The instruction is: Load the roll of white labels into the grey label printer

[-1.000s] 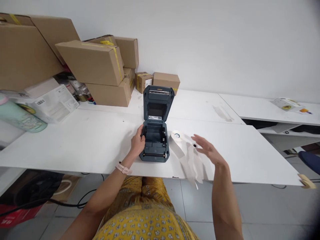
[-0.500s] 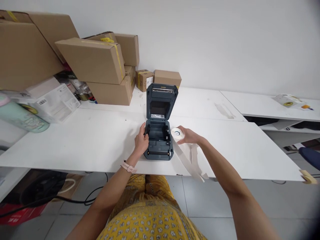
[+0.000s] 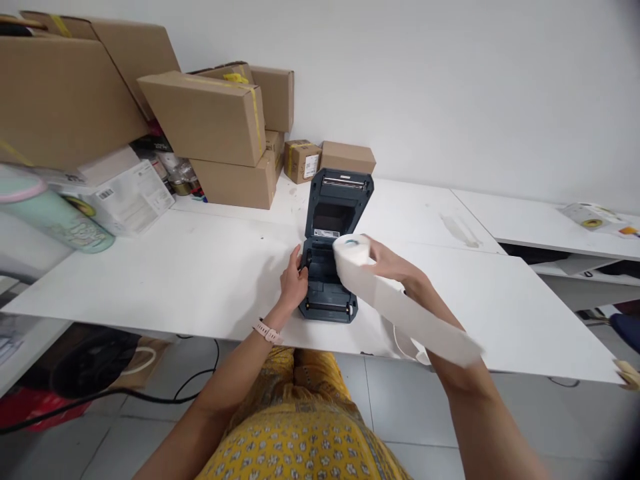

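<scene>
A dark grey label printer (image 3: pixel 331 267) stands near the front edge of the white table (image 3: pixel 190 280) with its lid swung up. My left hand (image 3: pixel 294 281) grips the printer's left side, fingers curled over its wall. My right hand (image 3: pixel 387 260) holds a white paper roll (image 3: pixel 351 255) lifted above the printer's open bay. A long loose strip of paper (image 3: pixel 410 313) trails from the roll down over my right forearm toward the table edge.
Several cardboard boxes (image 3: pixel 210 120) are stacked at the back left, with a white printed box (image 3: pixel 127 197) and a pale green bottle (image 3: pixel 55 220) in front of them. A second table (image 3: pixel 545 220) on the right carries a tape roll (image 3: pixel 593 217). Cables lie on the floor below.
My right hand reached the paper roll lying right of the printer, took hold of it and lifted it over the open bay, the strip trailing. My left hand stayed on the printer.
</scene>
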A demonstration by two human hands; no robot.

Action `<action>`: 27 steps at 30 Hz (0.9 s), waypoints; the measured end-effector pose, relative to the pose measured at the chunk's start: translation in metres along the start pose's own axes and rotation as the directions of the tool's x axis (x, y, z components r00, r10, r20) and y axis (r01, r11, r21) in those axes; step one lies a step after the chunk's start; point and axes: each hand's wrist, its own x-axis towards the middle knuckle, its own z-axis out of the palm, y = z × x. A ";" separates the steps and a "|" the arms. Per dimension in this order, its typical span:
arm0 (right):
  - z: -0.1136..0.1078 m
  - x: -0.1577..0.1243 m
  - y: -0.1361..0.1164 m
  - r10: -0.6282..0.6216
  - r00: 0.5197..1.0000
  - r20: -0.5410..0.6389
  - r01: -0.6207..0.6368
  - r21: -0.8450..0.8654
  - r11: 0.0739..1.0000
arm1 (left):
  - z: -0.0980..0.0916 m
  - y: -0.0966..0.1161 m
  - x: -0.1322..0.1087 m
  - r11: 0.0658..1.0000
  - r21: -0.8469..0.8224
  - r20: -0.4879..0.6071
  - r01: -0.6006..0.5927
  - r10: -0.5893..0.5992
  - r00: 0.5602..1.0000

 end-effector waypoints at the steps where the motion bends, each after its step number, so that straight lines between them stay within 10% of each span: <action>1: 0.004 0.014 -0.008 0.000 0.998 0.064 0.007 -0.096 0.995 | 0.000 -0.001 0.000 1.000 -0.004 -0.001 0.005 -0.005 1.000; 6: 0.023 0.063 -0.027 0.096 0.955 0.279 0.077 -0.551 0.831 | 0.000 -0.002 0.000 0.999 -0.012 -0.022 0.033 -0.033 0.999; 17: 0.048 0.081 0.003 0.225 0.908 0.353 0.055 -0.634 0.772 | -0.002 0.001 0.000 1.000 -0.009 -0.024 0.018 -0.019 1.000; 27: 0.071 0.020 0.003 -0.058 0.980 0.188 0.164 -0.613 0.773 | 0.000 -0.001 0.001 1.000 0.010 -0.026 0.010 -0.010 1.000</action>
